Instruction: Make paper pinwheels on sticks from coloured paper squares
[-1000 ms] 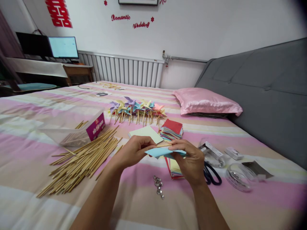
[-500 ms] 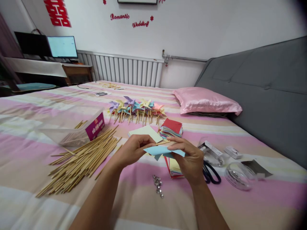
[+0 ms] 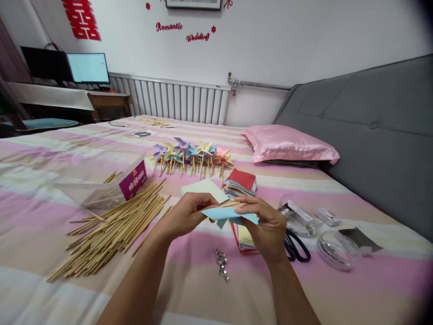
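Both hands pinch one blue paper piece (image 3: pixel 227 213), left hand (image 3: pixel 184 215) and right hand (image 3: pixel 267 228) nearly touching. A stick pile (image 3: pixel 111 228) lies left of them, scissors (image 3: pixel 296 248) just right.

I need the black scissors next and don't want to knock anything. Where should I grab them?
Take the black scissors by their handle loops, which show just right of the right hand; come from above, since the blades are hidden behind that hand.
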Motion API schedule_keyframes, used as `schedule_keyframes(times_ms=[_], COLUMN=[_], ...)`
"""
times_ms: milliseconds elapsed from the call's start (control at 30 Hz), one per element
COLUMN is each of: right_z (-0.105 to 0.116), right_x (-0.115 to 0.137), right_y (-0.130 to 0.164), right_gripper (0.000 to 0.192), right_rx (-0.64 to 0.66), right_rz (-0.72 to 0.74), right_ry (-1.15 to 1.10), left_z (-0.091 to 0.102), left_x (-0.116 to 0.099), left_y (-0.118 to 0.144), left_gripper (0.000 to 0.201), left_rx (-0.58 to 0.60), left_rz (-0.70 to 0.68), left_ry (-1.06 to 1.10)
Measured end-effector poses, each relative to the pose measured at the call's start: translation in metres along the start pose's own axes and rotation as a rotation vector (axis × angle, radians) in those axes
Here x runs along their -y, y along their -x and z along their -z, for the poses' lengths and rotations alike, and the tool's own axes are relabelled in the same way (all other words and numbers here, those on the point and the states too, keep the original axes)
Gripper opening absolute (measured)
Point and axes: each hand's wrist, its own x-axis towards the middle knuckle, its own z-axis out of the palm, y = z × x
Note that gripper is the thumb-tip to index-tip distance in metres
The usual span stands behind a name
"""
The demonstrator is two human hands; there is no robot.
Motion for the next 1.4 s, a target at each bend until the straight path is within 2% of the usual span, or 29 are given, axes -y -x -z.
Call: schedule_keyframes(times_ms=[400, 733, 1200, 1400], right_z=[0.000, -0.001, 0.000, 0.000], right_x=[0.000, -0.003, -0.003, -0.004], right_y=[0.001, 0.004, 0.005, 0.005], right_gripper=[0.021, 0.015, 0.029, 0.026], right_rx=[-0.002, -0.042, -0.065, -0.074], right_rz=[0.001, -0.042, -0.027, -0.023], right_ry=[0.009, 0.028, 0.040, 0.046], left_z=[0.000, 0.001, -0.004, -0.005], left_x=[0.000, 0.000, -0.010, -0.005], left_y=[0.001, 0.001, 0.000, -0.001], left_gripper=[0.015, 0.019, 0.026, 0.026], left_rx=[0.004, -0.005, -0.056, -0.070], left_rz=[0.001, 0.004, -0.023, -0.066], left_ry=[-0.024, -0.081, -0.081, -0.080])
